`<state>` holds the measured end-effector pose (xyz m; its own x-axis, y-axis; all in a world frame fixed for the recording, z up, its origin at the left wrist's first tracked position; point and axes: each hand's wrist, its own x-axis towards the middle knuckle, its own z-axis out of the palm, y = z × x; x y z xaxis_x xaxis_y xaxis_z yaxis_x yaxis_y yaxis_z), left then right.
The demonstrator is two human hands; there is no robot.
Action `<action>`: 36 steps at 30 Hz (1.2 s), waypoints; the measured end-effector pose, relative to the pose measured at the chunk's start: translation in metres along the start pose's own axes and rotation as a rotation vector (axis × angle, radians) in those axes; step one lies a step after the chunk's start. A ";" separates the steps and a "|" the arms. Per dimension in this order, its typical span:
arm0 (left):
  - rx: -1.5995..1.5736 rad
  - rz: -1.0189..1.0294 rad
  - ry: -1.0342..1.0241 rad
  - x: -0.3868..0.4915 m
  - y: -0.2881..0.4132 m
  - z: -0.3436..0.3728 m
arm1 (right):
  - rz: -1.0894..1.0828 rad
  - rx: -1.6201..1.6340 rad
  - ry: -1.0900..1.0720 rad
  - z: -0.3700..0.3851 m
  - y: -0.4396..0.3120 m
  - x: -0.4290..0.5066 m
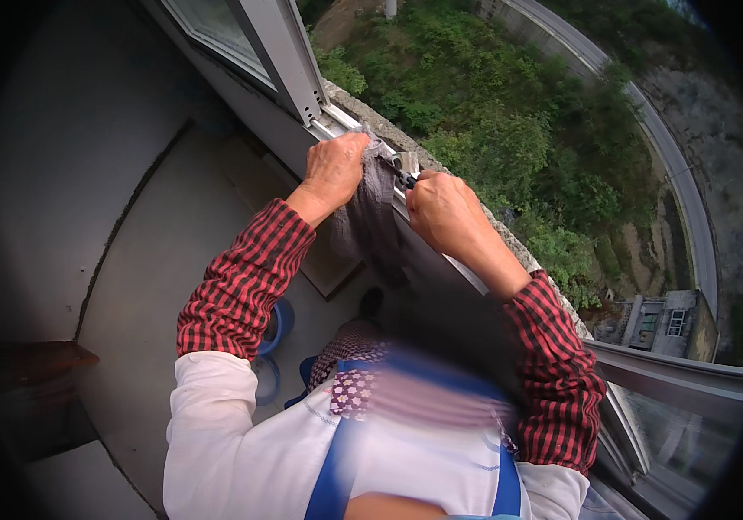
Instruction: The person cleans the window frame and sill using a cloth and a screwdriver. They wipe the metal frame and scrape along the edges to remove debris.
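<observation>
A grey towelling cloth [374,188] hangs over the white window track [404,203] in front of me. My left hand [337,164] grips its upper part near the base of the window frame. In my right hand [446,205] is a slim tool with a black handle [406,179], its front end against the cloth. The fist hides most of the handle, and I cannot tell what kind of tool it is. A small pale fitting or block [405,160] sits on the track's outer side, beside the tool.
A window sash [280,52] stands at the upper left, another [677,416] at the lower right. Past the rough concrete ledge [384,123], bushes and a road [690,175] lie far below. Blue basins [288,322] rest on the floor. A dark blur crosses the lower middle.
</observation>
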<state>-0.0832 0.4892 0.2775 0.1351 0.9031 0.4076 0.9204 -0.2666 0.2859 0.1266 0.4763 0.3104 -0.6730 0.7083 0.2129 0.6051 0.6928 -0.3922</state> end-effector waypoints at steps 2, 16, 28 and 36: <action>0.037 -0.075 -0.023 0.015 -0.028 -0.005 | -0.003 0.029 -0.030 0.013 0.011 0.040; -0.296 0.126 -0.386 -0.050 0.161 0.029 | 0.138 -0.254 -0.323 -0.120 -0.014 -0.202; -0.195 0.259 -0.352 -0.036 0.112 0.008 | 0.071 -0.089 -0.225 -0.104 0.002 -0.156; 0.287 0.040 -0.312 0.032 -0.021 -0.012 | -0.020 -0.047 -0.111 -0.012 0.017 0.016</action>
<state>-0.1026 0.5200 0.2945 0.2370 0.9642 0.1194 0.9710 -0.2392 0.0041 0.1313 0.5011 0.3183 -0.7263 0.6770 0.1188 0.6088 0.7139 -0.3460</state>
